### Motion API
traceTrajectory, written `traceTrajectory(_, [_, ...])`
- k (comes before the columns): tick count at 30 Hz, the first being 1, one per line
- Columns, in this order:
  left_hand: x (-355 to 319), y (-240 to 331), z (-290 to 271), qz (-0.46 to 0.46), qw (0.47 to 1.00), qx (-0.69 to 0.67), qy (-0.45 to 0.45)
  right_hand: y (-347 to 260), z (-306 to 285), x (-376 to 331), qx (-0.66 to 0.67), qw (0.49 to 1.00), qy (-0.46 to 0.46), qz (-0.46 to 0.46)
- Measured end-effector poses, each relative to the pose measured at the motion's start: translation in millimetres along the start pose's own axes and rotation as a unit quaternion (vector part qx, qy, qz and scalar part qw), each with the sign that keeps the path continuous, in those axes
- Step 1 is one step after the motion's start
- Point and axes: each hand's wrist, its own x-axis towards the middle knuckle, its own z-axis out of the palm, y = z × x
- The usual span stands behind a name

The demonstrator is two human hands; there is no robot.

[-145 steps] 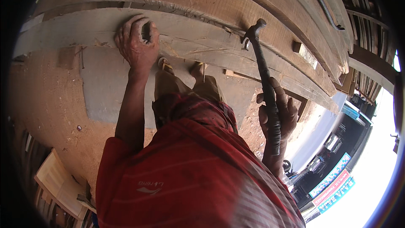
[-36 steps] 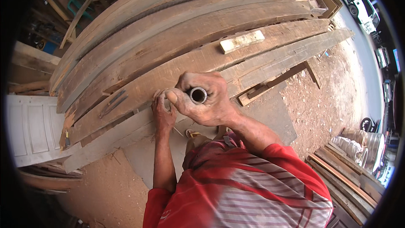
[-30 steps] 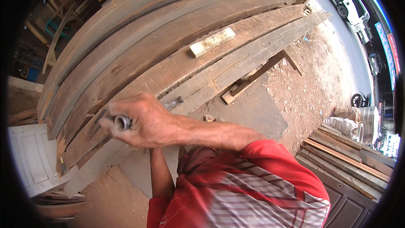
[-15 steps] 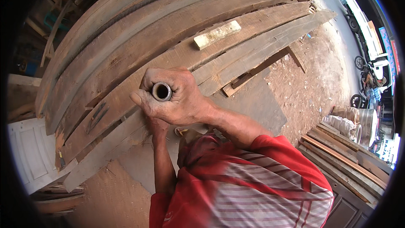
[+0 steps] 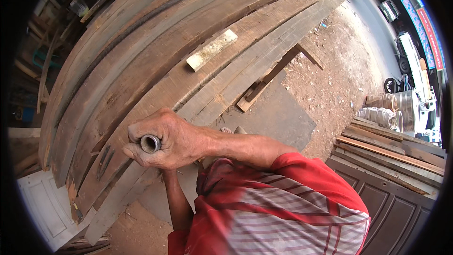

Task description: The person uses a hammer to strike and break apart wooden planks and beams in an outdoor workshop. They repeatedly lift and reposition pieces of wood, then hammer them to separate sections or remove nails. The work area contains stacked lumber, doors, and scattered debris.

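My right hand (image 5: 167,137) is closed around the upper end of a hollow metal pipe (image 5: 150,143). The pipe's round open mouth points up out of the fist, beside the thumb. Its lower length is hidden beneath the hand. Directly below reaches my left forearm (image 5: 177,203); the left hand is almost wholly covered by the right, so its fingers do not show. Both hands are over the near edge of a row of long wooden planks (image 5: 155,94). A short pale wooden block (image 5: 212,50) lies on one plank, beyond my right hand.
A black strip (image 5: 146,18) runs along the far planks. White panelled door (image 5: 45,208) at left; brown panelled door (image 5: 382,203) and stacked boards (image 5: 391,153) at right. A wooden piece (image 5: 257,94) juts out under the planks. Littered dirt ground (image 5: 330,80) borders a road with vehicles.
My hands and the pipe have shifted left and lower in the picture, still together. The whole view has turned, with the block and planks shifting left. A loaded motorbike now shows on the road.
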Motion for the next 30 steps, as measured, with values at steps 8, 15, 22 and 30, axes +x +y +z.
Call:
traceTrajectory(8, [0, 3, 8, 0.015, 0.998, 0.067, 0.01, -3, 19, 17, 0.019, 0.999, 0.012, 0.027])
traceTrajectory(15, [10, 26, -8, 0.08, 0.986, -0.023, 0.147, 43, -154, -36, 0.307, 0.846, 0.4, 0.171])
traceTrajectory(22, [9, 56, -14, 0.051, 0.99, 0.05, 0.124, 24, -160, -76, 0.286, 0.881, 0.365, 0.092])
traceTrajectory(30, [13, 54, 26, 0.059, 0.988, -0.044, 0.135, 4, -121, -47, 0.21, 0.905, 0.35, 0.117])
